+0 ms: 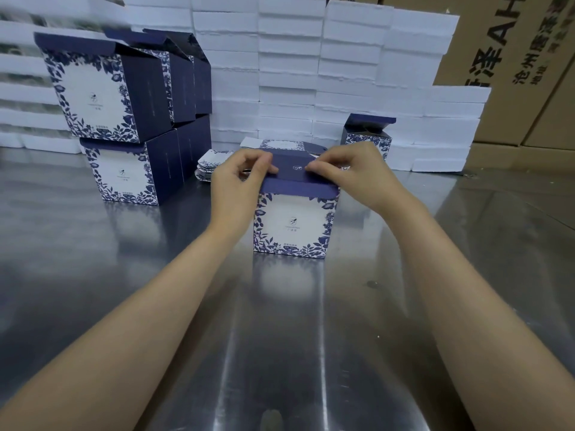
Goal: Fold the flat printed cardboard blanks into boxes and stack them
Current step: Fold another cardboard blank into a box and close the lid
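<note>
Box (pixel 295 225) stands on a shiny metal table (pixel 280 337), white slabs (pixel 289 73) stacked behind.

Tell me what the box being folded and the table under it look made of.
Box being folded: printed cardboard, matte, judging by its creased flaps and flat blue floral print. Table: likely stainless steel, brushed and glossy; it mirrors the box.

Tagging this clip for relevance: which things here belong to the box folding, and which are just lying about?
Job: box, pinched at its top flaps by the left hand and right hand; flat blanks; stacked boxes.
Lying about: white blocks; brown cartons.
</note>
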Tool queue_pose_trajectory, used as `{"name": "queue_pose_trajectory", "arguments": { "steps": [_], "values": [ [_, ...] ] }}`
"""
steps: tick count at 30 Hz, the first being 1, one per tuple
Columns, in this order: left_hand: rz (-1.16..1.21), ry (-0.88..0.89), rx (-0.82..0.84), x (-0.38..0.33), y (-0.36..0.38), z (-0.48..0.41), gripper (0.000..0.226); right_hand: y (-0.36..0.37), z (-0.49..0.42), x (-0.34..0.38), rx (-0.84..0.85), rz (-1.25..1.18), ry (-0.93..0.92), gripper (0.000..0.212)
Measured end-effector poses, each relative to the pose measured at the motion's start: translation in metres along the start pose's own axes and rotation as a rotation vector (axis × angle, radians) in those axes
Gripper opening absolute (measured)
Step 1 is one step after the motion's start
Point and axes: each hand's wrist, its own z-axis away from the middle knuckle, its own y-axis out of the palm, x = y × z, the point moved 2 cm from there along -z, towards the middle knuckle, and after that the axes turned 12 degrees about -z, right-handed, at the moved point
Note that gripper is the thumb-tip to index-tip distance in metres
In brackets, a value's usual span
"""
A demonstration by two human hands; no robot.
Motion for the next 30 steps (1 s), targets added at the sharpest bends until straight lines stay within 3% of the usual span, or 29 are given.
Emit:
{"name": "queue_pose_trajectory", "arguments": {
  "steps": [2, 6, 9, 15, 24, 27, 30],
  "values": [
    [0.036, -0.003, 0.009, -0.002, -0.003, -0.003, 0.013, 0.002, 0.0, 0.002, 0.037, -0.041, 0.017, 0.011],
    [-0.13, 0.075, 0.204, 0.001, -0.007, 0.0, 0.011, 0.003, 0.003, 0.002, 0.256, 0.031, 0.138, 0.046],
    [-0.151, 0.052, 0.229, 0.006, -0.006, 0.005, 0.021, 0.003, 0.005, 0.006, 0.187, 0.001, 0.118, 0.037],
    [-0.123, 0.095, 0.098, -0.014, -0.006, -0.004, 0.01, 0.001, -0.002, 0.019, 0.069, -0.004, -0.02, 0.012],
    [-0.203, 0.133, -0.009, -0.022, -0.008, -0.003, 0.01, 0.014, -0.001, 0.02, 0.001, 0.106, -0.126, 0.017],
    [-0.224, 0.212, -0.056, -0.025, -0.01, -0.003, 0.009, 0.016, -0.001, 0.023, -0.023, 0.1, -0.163, 0.016],
    [-0.36, 0.405, -0.086, -0.03, -0.01, -0.003, 0.01, 0.019, 0.002, 0.025, -0.101, 0.102, -0.244, 0.016]
  ]
}}
